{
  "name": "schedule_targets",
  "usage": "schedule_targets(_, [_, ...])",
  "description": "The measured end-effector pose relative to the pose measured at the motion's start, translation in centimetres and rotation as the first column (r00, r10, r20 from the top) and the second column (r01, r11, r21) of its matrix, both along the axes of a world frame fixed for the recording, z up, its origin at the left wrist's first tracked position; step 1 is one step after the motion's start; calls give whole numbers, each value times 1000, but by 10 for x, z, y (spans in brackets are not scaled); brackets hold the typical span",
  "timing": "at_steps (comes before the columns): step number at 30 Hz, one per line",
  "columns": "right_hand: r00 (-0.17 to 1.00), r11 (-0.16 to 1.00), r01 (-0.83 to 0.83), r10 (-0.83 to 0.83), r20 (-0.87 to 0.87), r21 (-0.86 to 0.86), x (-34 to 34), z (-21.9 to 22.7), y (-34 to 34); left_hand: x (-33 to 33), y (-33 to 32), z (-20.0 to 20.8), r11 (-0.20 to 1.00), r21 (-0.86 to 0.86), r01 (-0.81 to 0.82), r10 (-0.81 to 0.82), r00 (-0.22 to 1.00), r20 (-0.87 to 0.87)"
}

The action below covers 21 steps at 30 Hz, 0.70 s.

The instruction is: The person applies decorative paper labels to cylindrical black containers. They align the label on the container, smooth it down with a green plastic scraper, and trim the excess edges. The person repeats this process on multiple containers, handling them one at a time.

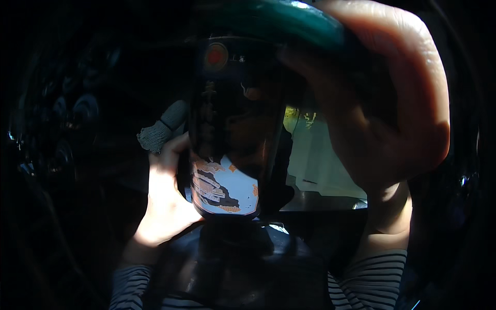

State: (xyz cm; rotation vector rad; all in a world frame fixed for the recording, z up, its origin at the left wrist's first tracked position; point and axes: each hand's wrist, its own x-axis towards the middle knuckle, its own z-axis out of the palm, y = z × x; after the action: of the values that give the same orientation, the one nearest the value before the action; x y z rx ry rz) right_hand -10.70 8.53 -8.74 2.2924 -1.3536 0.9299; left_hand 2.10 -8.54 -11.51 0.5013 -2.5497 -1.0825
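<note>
Left hand [168,199], lit by a patch of sun in the lower left of the centre of the head view, wraps around the lower body of a dark bottle [230,129], its palm pressed against the bottle's left side. One finger of this hand wears a grey cloth wrapping [161,129] that sticks out at the upper left of the hand. The bottle stands nearly upright in the middle of the frame; it bears a round orange mark near its shoulder and a white label with orange patterns [227,188] at its lower end. Right hand [382,98] fills the upper right of the frame, closed over the teal cap [289,20] at the top of the bottle, fingers curled down its right side. Both forearms rise from the lower edge in black-and-white striped sleeves [374,279]. Behind the bottle, right of centre, a pale lit surface [320,165] shows. Everything else lies in deep shadow and cannot be made out.
</note>
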Motion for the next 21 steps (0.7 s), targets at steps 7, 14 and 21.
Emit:
schedule_targets(7, [954, 991, -105, 76, 289, 86, -53, 48, -15, -10, 5, 15, 991, 132, -20, 21, 1000, -3])
schedule_targets(14, [942, 987, 162, -158, 297, 12, -74, 10, -5, -10, 4, 0, 1000, 3, 10, -10, 998, 66])
schedule_targets(21, [831, 986, 165, -160, 533, 39, -85, 22, -29, -10, 7, -1, 999, 1, -40, 40, 999, -17])
